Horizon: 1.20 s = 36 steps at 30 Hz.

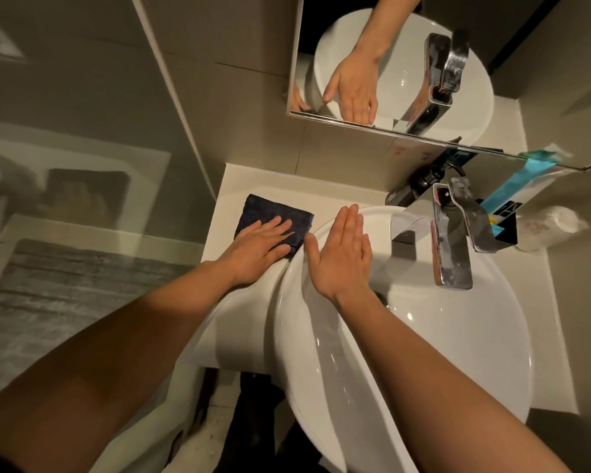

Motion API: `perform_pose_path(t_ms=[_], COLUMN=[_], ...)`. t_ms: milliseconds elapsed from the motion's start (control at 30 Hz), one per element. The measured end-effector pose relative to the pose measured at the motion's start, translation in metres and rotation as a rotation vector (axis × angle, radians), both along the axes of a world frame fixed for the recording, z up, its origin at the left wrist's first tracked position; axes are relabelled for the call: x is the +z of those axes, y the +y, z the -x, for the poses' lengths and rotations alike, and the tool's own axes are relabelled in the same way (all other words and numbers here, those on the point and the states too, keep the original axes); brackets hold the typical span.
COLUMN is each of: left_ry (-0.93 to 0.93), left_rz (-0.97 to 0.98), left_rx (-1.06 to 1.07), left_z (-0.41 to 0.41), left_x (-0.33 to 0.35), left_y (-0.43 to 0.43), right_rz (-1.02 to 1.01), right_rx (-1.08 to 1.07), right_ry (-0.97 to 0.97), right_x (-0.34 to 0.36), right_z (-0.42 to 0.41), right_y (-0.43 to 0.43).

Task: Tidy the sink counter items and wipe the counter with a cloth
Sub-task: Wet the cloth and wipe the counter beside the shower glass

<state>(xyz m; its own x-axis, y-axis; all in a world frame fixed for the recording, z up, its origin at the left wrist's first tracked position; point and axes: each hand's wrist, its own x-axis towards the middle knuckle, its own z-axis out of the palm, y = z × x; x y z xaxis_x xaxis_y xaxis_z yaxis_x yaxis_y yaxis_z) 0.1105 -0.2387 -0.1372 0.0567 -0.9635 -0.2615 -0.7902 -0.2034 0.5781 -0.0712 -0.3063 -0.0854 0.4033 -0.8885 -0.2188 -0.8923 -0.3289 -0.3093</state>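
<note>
A folded dark blue cloth [272, 213] lies flat on the white counter [232, 189] to the left of the round white basin [458, 336]. My left hand [260, 247] presses flat on the cloth's near half, fingers spread, not gripping. Over the basin's far-left rim my right hand [342, 254] is held flat with fingers together and nothing in it. At the counter's back right stand a black holder [507, 227] with a blue and white tube [516, 186] and a white crumpled packet [550, 227].
A chrome faucet [452, 240] reaches over the basin from the back. A mirror [389, 63] on the wall behind reflects the hand and faucet. The counter ends at a wall on the right and drops to a tiled floor [65, 285] on the left.
</note>
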Motion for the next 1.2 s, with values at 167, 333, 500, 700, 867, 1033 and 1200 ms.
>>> perform_pose_path(t_ms=[167, 333, 500, 700, 867, 1033, 1200], left_ry=[-0.01, 0.015, 0.016, 0.045, -0.001, 0.017, 0.251], left_rz=[-0.003, -0.008, -0.028, 0.02, 0.15, 0.115, -0.104], left_rx=[0.051, 0.125, 0.149, 0.222, 0.298, 0.417, 0.556], left_z=[0.014, 0.03, 0.044, 0.067, 0.097, 0.137, 0.174], left_x=[0.004, 0.007, 0.003, -0.011, -0.024, -0.008, 0.034], left_y=[0.032, 0.064, 0.1, 0.139, 0.176, 0.203, 0.223], right_rz=[-0.005, -0.017, 0.003, -0.002, -0.008, 0.004, 0.004], right_rx=[0.013, 0.032, 0.031, 0.04, 0.048, 0.052, 0.061], right_ry=[0.014, 0.028, 0.014, -0.004, -0.017, -0.028, -0.034], right_x=[0.0, -0.001, -0.003, -0.003, -0.006, -0.007, -0.006], right_z=[0.001, 0.002, 0.003, 0.004, 0.005, 0.005, 0.005], right_y=[0.0, -0.001, -0.001, -0.003, -0.004, -0.005, -0.005])
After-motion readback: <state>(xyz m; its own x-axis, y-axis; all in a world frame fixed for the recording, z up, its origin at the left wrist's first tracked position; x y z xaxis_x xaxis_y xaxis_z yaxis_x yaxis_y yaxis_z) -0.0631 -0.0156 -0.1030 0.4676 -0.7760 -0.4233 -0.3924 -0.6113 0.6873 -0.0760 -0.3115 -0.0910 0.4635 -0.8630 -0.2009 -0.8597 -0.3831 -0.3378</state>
